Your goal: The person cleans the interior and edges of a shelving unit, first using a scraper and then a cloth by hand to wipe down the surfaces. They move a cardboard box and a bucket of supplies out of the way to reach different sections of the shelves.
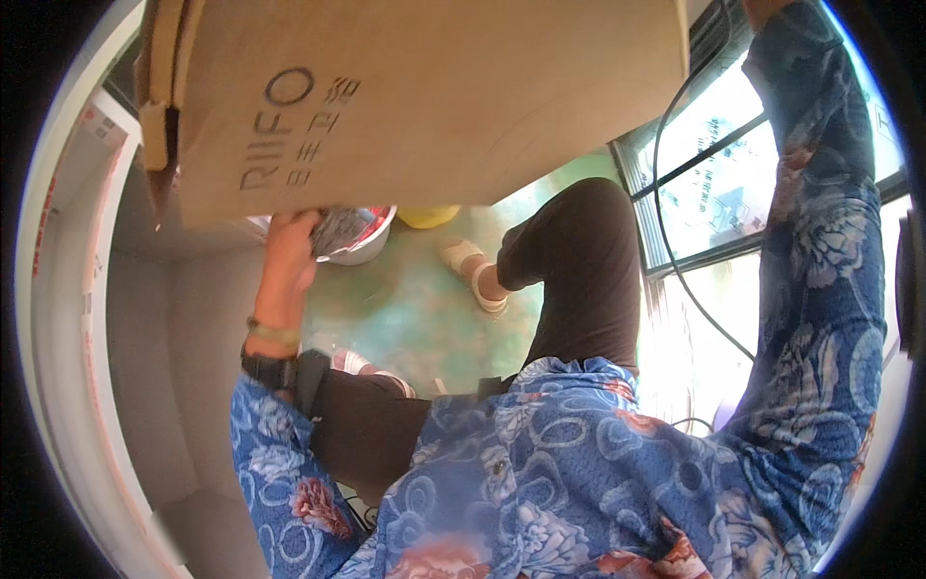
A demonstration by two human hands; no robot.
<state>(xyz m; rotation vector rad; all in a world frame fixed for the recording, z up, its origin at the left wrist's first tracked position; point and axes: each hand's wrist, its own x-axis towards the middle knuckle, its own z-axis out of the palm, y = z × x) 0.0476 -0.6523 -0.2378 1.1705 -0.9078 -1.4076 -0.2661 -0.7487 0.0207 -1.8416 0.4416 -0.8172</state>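
A large cardboard box (pixel 448 108) with printed writing fills the top of the view, its broad face tilted toward me. At its lower left edge is my left hand (pixel 291 235), with the fingertips hidden behind the cardboard; the hand appears to grip that edge. A bracelet and a black watch circle this wrist. My right arm reaches up along the right side. Only a sliver of my right hand (pixel 765 10) shows at the top rim, so its fingers and what they touch are out of view.
Beyond my left hand, a white bucket (pixel 372 244) holds dark and red items. Beside it is a yellow object (pixel 428 216), partly covered by the box. A black cable (pixel 660 203) hangs before framed window panes (pixel 712 170) at right. A white frame (pixel 108 239) borders the left.
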